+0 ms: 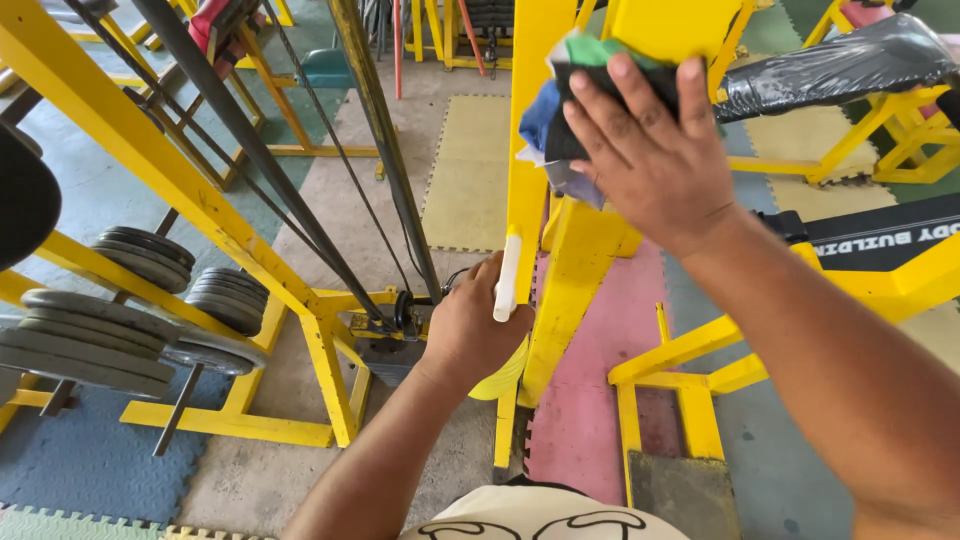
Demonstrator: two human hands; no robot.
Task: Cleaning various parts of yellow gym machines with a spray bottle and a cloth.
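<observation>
My right hand presses a bunched cloth, blue, green, black and grey, flat against a yellow upright post of a gym machine. My left hand is lower down, closed around a spray bottle: its white nozzle sticks up out of my fist and its yellow body shows below it. The bottle sits just left of the same post.
Yellow steel frames surround me. Grey weight plates hang on pegs at the left, with dark cables and a bar running diagonally. A black padded bench lies at upper right. Foam floor mats in pink, blue, green and tan cover the ground.
</observation>
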